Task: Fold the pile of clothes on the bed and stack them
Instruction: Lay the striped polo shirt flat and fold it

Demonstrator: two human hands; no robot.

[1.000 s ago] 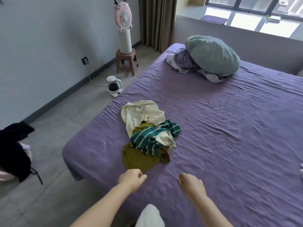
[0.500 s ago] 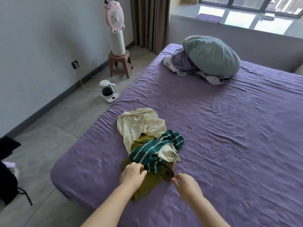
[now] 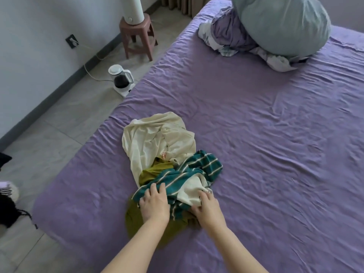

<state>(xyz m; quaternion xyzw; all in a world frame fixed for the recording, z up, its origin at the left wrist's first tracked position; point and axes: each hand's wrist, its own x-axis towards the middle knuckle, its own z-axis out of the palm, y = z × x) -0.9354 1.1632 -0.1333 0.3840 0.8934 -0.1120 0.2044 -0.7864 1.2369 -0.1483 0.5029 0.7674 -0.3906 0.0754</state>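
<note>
Pile of clothes (image 3: 169, 166) near bed (image 3: 275, 154) foot edge, unfolded. Left hand (image 3: 154, 204) flat, fingers spread on striped garment (image 3: 187, 174); right hand (image 3: 208, 207) grip unclear — fingertips tucked beneath. Risk: tangled layers lifting together — olive garment (image 3: 137, 219) sliding floorward.

Bedroom with a purple bed beside a pale wall

You are looking down on a bed (image 3: 275, 134) under a creased purple sheet, with a grey-green pillow (image 3: 283, 24) on bunched bedding (image 3: 230, 34) at its far end. To your left, grey floor tiles (image 3: 49, 138) meet a pale wall (image 3: 39, 32) with a dark skirting board (image 3: 59, 83) and a socket (image 3: 71, 41). A reddish-brown stool (image 3: 137, 36) carries a white cylinder (image 3: 132, 8); near it an electric kettle (image 3: 121, 79) stands on the floor.
</note>
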